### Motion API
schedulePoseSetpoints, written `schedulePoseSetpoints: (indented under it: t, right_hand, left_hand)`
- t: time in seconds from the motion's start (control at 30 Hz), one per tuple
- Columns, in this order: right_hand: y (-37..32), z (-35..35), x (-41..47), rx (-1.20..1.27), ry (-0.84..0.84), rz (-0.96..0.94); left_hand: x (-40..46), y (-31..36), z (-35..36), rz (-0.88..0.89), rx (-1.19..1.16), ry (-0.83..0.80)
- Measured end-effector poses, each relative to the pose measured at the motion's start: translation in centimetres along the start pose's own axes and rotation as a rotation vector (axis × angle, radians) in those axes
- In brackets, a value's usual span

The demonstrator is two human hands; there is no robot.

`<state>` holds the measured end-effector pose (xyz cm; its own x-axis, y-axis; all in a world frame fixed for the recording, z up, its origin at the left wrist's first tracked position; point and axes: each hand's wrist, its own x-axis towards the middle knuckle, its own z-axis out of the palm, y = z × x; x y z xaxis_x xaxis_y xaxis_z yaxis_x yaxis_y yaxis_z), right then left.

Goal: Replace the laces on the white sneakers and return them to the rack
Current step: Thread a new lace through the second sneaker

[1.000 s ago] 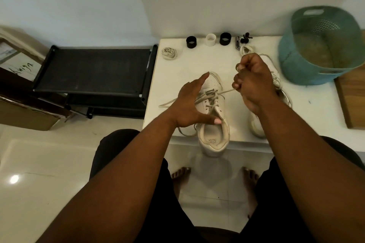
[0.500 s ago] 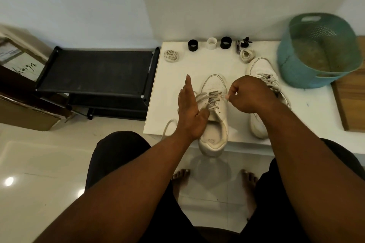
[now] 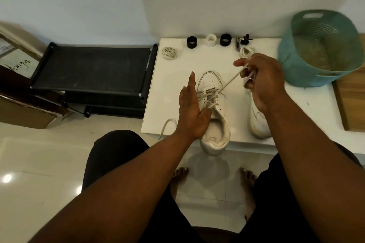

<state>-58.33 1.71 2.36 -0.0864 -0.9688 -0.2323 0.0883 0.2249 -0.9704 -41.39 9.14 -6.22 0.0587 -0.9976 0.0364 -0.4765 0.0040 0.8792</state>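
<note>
Head view: left hand (image 3: 192, 112), fingers straight and together, presses the sneaker (image 3: 214, 112) at frame centre on the table (image 3: 177, 77); right hand (image 3: 260, 81) pinches the taut lace (image 3: 231, 81). Risk: a hard pull drags the sneaker, heel overhanging, off the edge.

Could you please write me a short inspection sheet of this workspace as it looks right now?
Surface: white table, against the wall.
Job's things: sneaker, heel overhanging the table edge; second sneaker beside it; lace stretched taut.
Clutter: teal basket, three rings, coiled lace.
Grippers: left hand flat against the sneaker's side; right hand pinching the lace.
Cables: nothing seen.
Surroundings: black rack left, tiled floor.
</note>
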Motion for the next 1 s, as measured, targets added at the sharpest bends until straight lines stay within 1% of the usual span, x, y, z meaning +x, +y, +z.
schedulePoseSetpoints:
  t: [0.03,0.07,0.1,0.13,0.17,0.2,0.23,0.27,0.3,0.33,0.37,0.4,0.43,0.47,0.5,0.53,0.57,0.67,0.7,0.77,0.83,0.9,0.93,1.0]
  right_hand:
    - [0.0,0.1,-0.2,0.046,-0.025,0.038]
    - [0.2,0.3,-0.2,-0.044,-0.037,0.042]
    - [0.8,0.4,0.0,-0.28,-0.054,0.0]
    - [1.5,0.5,0.3,-0.595,-0.109,-0.045]
    - [2.3,0.5,0.4,-0.89,-0.181,-0.066]
    - [3.0,0.5,0.3,-1.113,-0.259,-0.06]
    - [3.4,0.7,0.3,-1.239,-0.295,-0.054]
    - [3.6,0.7,0.4,-1.292,-0.26,-0.07]
    - [3.4,0.7,0.4,-1.289,-0.199,-0.114]
    - [3.2,0.6,0.5,-1.236,-0.103,-0.183]
    - [2.8,0.5,0.5,-1.137,0.002,-0.228]
    - [2.3,0.5,0.5,-0.981,0.082,-0.242]
    - [1.8,0.3,0.6,-0.723,0.119,-0.206]
    - [1.2,0.4,0.5,-0.399,0.118,-0.121]
    - [0.7,0.5,0.2,-0.175,0.082,-0.001]
    - [0.7,0.6,0.0,-0.115,0.024,0.074]
    - [1.0,0.7,-0.1,-0.24,-0.041,0.093]
    - [3.4,0.7,0.3,-0.986,-0.214,0.0]
    - [3.7,0.9,0.2,-1.14,-0.253,0.004]
    - [3.7,1.0,0.5,-1.267,-0.234,-0.039]
    - [2.7,0.7,0.7,-1.279,-0.14,-0.137]
    - [1.8,0.2,0.9,-1.163,0.023,-0.271]
    - [1.5,-0.1,0.9,-1.045,0.134,-0.348]
    - [1.0,-0.5,0.9,-0.707,0.331,-0.457]
  left_hand:
    - [0.0,0.0,0.0,-0.001,-0.002,0.0]
    - [0.0,0.1,0.0,0.004,-0.002,0.002]
    - [0.0,0.1,0.0,0.009,-0.002,0.005]
    - [-0.1,0.2,0.0,0.009,-0.004,0.008]
    - [-0.1,0.2,0.0,0.002,-0.01,0.009]
    - [-0.2,0.2,0.0,-0.011,-0.017,0.009]
    - [-0.1,0.2,0.0,-0.023,-0.025,0.007]
    - [-0.1,0.2,0.1,-0.035,-0.028,0.006]
    - [-0.1,0.1,0.1,-0.044,-0.028,0.006]
    - [-0.1,0.1,0.1,-0.049,-0.028,0.006]
    - [-0.2,0.1,0.1,-0.046,-0.028,0.007]
    - [-0.2,0.1,0.2,-0.038,-0.027,0.011]
    - [-0.2,0.1,0.2,-0.028,-0.028,0.014]
    - [-0.2,0.1,0.2,-0.018,-0.03,0.014]
    - [-0.3,0.1,0.3,-0.014,-0.032,0.012]
    - [-0.3,0.2,0.3,-0.017,-0.036,0.01]
    - [-0.3,0.2,0.3,-0.025,-0.042,0.008]
    - [-0.3,0.2,0.3,-0.046,-0.057,0.003]
    - [-0.3,0.2,0.3,-0.056,-0.06,0.0]
    - [-0.3,0.2,0.3,-0.069,-0.063,0.0]
    - [-0.3,0.3,0.3,-0.079,-0.069,0.002]
    - [-0.3,0.3,0.2,-0.101,-0.082,0.004]
    - [-0.4,0.3,0.2,-0.109,-0.087,0.006]
    - [-0.4,0.3,0.3,-0.117,-0.1,0.004]
